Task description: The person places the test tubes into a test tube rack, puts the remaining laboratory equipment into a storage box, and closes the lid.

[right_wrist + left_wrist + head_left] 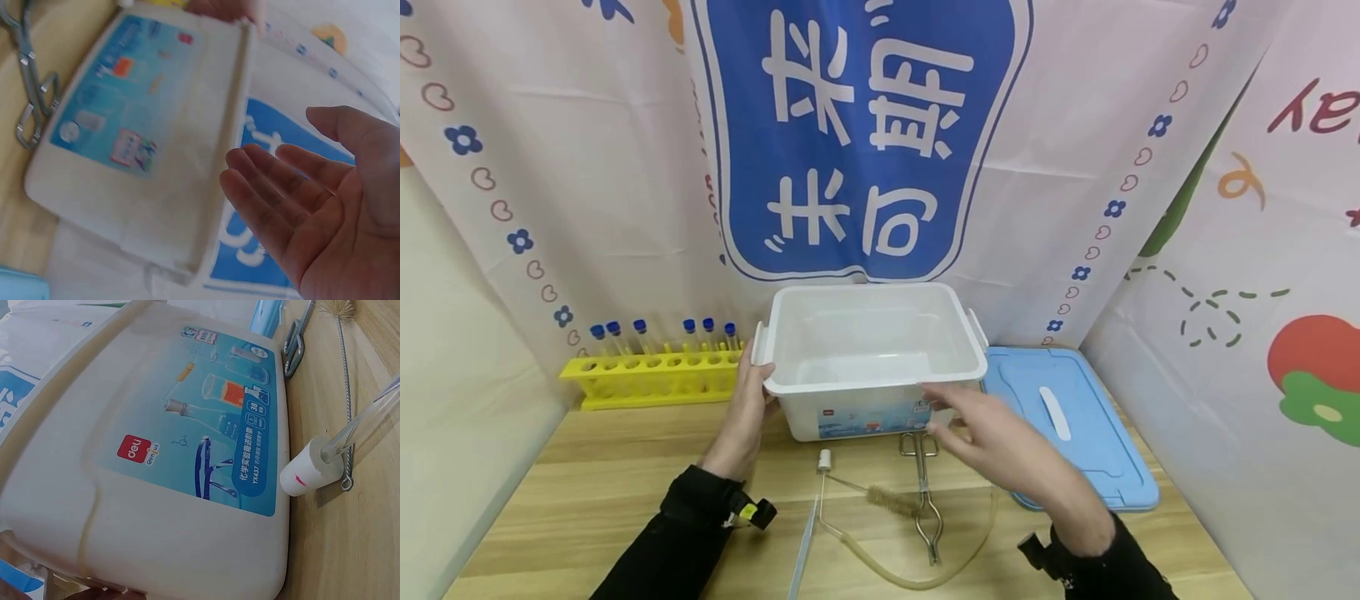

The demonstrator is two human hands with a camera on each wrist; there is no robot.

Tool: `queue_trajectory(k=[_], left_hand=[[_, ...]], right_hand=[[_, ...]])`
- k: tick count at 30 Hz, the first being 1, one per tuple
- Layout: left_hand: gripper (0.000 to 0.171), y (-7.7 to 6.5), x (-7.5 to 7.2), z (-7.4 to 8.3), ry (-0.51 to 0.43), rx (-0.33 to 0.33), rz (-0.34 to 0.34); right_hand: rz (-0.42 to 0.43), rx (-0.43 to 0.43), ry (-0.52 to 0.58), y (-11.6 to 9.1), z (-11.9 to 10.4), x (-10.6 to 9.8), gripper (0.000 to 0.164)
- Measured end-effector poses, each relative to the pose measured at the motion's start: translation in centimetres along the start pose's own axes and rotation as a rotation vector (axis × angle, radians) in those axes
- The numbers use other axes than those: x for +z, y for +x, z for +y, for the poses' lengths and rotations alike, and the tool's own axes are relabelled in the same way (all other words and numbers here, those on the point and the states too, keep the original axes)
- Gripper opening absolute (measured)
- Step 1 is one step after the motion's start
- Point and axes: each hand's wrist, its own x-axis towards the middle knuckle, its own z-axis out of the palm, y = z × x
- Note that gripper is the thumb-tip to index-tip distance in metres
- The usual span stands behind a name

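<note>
A white plastic storage box (801, 423) stands open-topped against the back cloth, with a blue printed label (215, 419) on its front wall. My left hand (743, 425) grips the box's left end at the handle, its thumb by the rim. Only parts of that hand's fingers (109, 594) show in the left wrist view. Near the front right of the rim, my right hand (1000, 433) is held with its fingers spread; in the right wrist view its palm (331, 237) faces the camera and holds nothing. Metal crucible tongs (922, 471) lie just before the box.
A yellow rack (655, 396) with several blue-capped test tubes stands left. On the right lies a blue lid (1097, 442). In front are a test-tube brush (891, 500), a white stopper (824, 460) on bent glass tubing, rubber tubing (917, 585) and a thin pale-blue strip (803, 546).
</note>
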Motion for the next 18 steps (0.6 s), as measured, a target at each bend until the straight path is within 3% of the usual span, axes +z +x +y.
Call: queue_trajectory(k=[7,12,18], left_hand=[[0.074,0.1,0.0,0.1,0.01,-0.01,0.007],[0.075,0.0,0.0,0.1,0.005,-0.014,0.009],[0.075,0.0,-0.1,0.1,0.016,-0.011,0.003]], right_hand=[[-0.1,-0.076,-0.232,1.3,-0.8,3.8,0.056],[-0.153,-0.115,-0.3,2.1,-0.8,6.0,0.058],[-0.226,-0.098,-0.335,2.4,-0.9,8.2,0.057]])
